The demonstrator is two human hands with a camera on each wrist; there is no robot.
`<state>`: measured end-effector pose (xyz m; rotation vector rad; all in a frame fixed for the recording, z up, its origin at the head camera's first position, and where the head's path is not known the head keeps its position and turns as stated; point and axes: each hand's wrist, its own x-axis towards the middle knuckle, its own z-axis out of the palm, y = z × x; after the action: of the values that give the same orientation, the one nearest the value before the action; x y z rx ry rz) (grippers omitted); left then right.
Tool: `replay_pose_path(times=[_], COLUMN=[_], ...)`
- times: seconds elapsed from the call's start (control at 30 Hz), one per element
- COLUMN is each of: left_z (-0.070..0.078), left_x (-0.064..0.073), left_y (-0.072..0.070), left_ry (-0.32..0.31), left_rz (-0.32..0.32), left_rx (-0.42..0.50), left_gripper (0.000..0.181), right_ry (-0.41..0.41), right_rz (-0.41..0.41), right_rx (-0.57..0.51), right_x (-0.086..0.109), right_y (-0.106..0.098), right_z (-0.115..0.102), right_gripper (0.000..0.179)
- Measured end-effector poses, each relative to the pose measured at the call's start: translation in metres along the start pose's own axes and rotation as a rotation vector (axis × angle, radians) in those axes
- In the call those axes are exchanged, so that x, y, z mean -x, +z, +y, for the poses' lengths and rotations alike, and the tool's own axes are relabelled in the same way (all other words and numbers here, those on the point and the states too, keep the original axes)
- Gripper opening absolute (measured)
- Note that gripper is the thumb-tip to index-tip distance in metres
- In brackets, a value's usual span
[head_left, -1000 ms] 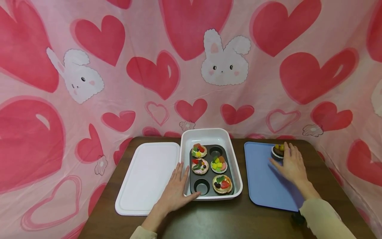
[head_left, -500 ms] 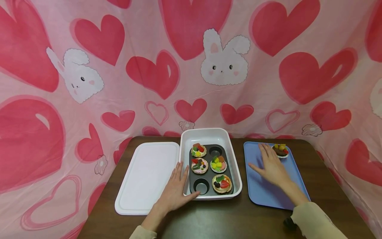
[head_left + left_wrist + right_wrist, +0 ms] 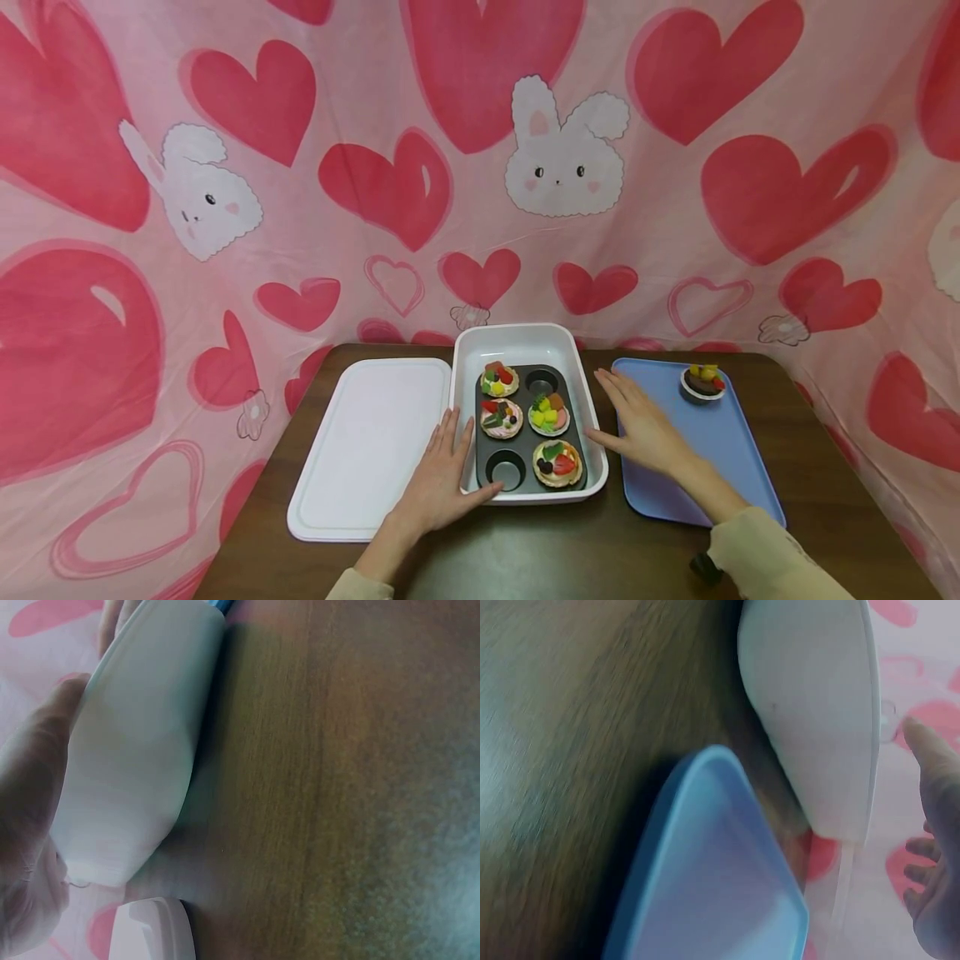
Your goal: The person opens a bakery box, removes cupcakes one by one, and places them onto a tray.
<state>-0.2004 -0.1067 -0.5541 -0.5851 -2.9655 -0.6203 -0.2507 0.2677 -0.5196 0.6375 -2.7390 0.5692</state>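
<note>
My left hand point(image 3: 438, 487) lies along the near left corner of a white rectangular bin point(image 3: 551, 335), thumb over its front rim and fingers straight. My right hand point(image 3: 648, 433) holds nothing; its spread fingers are at the bin's right rim, thumb tip overlapping the rim in the head view. In the bin sits a dark muffin pan point(image 3: 531, 446) bearing several toy fruit tarts, among them a strawberry one point(image 3: 558, 463) and a yellow-topped one point(image 3: 550, 414). Its far right cup point(image 3: 542, 382) and near left cup point(image 3: 506, 469) hold no tart. In the left wrist view the thumb point(image 3: 45, 750) touches the bin's rim.
A blue tray point(image 3: 720, 467) lies to the right, bearing a chocolate tart point(image 3: 702, 384) with yellow and red topping near its far edge. Left of the bin is a white board point(image 3: 375, 433). All stand on a brown wooden table point(image 3: 525, 554) before a pink heart-print cloth point(image 3: 480, 225).
My right hand has moved left, away from the chocolate tart on the blue tray and over to the bin's right rim. The tart stays on the tray. The left hand has not moved.
</note>
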Motion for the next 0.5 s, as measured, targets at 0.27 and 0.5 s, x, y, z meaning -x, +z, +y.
replay_pose_path(times=[0.27,0.5], left_z=[0.000,0.000], left_x=[0.000,-0.001], left_y=[0.000,-0.001], left_ry=[-0.008,-0.006], left_rz=[-0.011,-0.011], left_rx=[-0.007,-0.006], left_gripper=[0.117,0.117], right_ry=[-0.086,-0.087], right_rz=[-0.058,-0.093], right_rx=[-0.036,-0.068], right_x=[-0.012,-0.018], right_y=[0.010,0.017], right_z=[-0.017,-0.022], right_gripper=[0.100,0.098])
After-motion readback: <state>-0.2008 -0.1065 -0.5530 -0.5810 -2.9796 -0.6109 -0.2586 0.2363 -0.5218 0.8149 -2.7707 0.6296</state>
